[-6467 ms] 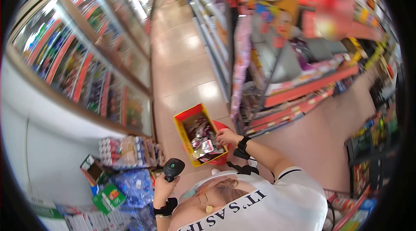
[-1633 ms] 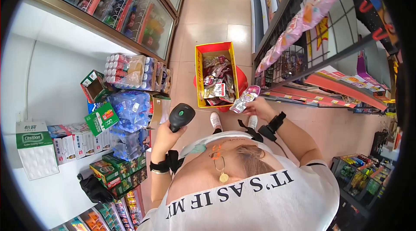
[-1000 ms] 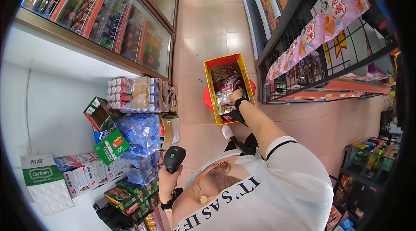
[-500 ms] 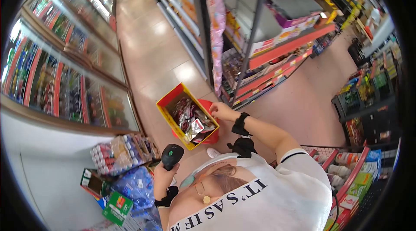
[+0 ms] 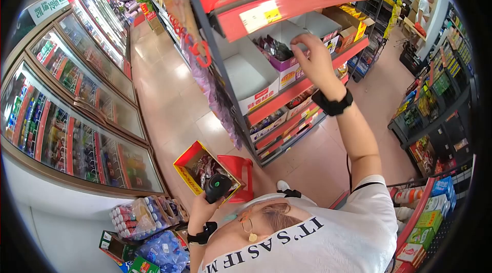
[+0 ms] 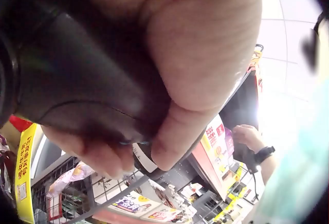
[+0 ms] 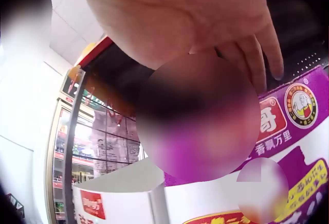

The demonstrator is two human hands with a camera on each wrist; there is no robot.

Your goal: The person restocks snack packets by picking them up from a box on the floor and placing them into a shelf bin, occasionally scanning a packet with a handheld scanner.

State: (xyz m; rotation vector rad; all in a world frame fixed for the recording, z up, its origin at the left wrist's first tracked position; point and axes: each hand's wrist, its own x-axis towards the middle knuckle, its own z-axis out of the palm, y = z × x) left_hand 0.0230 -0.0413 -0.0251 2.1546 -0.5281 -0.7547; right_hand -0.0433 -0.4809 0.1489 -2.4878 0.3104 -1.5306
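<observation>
Here, in the head view, the left hand point(image 5: 202, 210) grips a barcode scanner point(image 5: 218, 188) at seven o'clock; the right hand point(image 5: 319, 66), fingers relaxed, is beside a purple-trimmed snack box point(image 5: 287, 75) at one; left wrist, scanner at ten; right wrist, box at four.

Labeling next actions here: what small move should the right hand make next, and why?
Probably dip the right hand to the dark packets in the purple-trimmed shelf carton: it hovers by that carton, with no packet visible in it in the head view, while the left hand is occupied gripping the black scanner.
</observation>
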